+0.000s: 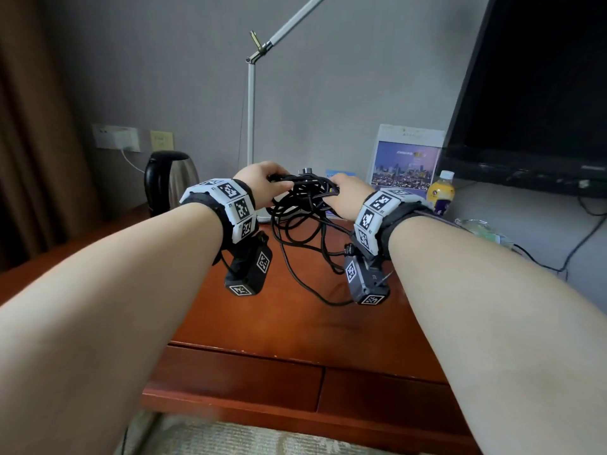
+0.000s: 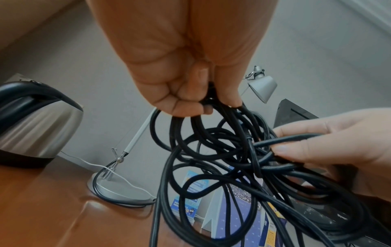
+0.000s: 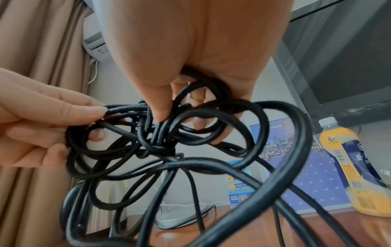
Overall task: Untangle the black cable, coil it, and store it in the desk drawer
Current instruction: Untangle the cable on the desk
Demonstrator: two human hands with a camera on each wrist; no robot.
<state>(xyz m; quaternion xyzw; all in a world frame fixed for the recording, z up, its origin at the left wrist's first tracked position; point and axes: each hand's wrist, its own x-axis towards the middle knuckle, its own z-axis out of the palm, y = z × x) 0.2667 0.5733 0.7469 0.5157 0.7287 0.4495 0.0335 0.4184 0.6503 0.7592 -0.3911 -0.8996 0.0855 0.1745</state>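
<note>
The black cable (image 1: pixel 303 205), a smooth, round-sectioned tangle of loops, is held between both hands: pinched by the left hand (image 1: pixel 262 182), gripped by the right hand (image 1: pixel 346 195), its slack hanging beneath them toward the glossy wooden desk (image 1: pixel 295 316).

Kettle (image 1: pixel 170 182) left of lamp (image 1: pixel 251 126), bottle (image 1: pixel 440 192) right.

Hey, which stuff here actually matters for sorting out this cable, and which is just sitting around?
Belongs to the job:
black cable, tangled, held above the desk
left hand
right hand
desk drawer, closed

Just lying about:
kettle
desk lamp
juice bottle
calendar card
monitor
</note>
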